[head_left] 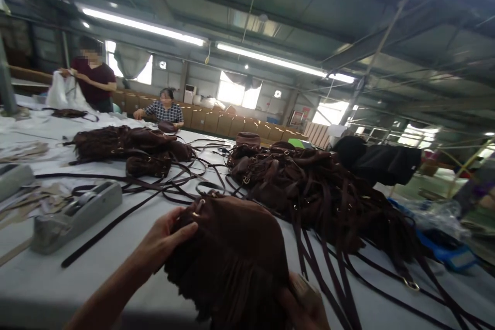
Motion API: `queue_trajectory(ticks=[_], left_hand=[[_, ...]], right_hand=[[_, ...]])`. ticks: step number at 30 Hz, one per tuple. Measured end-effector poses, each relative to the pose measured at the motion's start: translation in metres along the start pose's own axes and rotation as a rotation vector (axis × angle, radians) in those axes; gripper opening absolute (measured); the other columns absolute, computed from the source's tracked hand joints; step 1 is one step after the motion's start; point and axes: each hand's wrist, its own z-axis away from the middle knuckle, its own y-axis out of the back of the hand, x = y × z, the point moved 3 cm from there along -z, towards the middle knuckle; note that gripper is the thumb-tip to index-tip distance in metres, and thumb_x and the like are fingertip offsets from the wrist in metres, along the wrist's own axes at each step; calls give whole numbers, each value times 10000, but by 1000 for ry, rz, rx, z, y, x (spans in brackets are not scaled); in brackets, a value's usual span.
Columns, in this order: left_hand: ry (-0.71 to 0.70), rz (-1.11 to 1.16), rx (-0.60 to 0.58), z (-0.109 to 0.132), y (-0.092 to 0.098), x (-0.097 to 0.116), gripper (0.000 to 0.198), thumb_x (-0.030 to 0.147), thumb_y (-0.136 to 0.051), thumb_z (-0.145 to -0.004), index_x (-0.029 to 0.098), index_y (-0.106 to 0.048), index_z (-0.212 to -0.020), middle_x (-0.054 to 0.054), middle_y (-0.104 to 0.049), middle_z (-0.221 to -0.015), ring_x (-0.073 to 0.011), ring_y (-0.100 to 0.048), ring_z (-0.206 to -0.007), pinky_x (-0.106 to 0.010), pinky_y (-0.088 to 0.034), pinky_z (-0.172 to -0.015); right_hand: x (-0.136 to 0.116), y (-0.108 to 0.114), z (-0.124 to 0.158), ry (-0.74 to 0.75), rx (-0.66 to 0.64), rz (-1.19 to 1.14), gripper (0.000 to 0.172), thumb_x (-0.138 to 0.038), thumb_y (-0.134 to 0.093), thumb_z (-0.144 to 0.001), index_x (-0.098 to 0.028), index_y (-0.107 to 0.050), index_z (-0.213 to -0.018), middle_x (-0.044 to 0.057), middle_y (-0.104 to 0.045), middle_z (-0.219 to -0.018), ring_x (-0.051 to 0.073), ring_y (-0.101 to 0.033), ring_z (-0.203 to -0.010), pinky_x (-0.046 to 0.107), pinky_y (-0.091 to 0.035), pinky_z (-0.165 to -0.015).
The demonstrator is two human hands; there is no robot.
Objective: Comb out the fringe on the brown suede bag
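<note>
Pinches the fringed bag at its top-left rim with the left hand, fingers closed on it. Sets the right hand at the bag's lower right edge; fingers lost in fringe, grip impossible to tell. Keeps the bag on the surface, long axis left to right, between both hands. Left of the bag, a tape dispenser; beyond the bag, a heap of brown bags and, farther off, two people.

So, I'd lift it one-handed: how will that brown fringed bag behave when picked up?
Probably floppy: the fringed bag lies slumped between the left hand and right hand. Its loose fringe would likely swing and snag nearby straps. The matte, suede-like surface looks grippy, not slippery.
</note>
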Motion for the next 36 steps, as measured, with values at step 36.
queue_trajectory(ticks=[36], left_hand=[[131, -1289, 56, -23, -81, -162, 484, 349, -516, -902, 134, -521, -1336, -211, -537, -1335, -328, -611, -1095, -424, -497, -895]], right_hand=[[92, -111, -90, -284, -246, 11, 336, -543, -459, -786, -230, -480, -906, -50, -567, -561, 166, -582, -445, 254, -458, -400]])
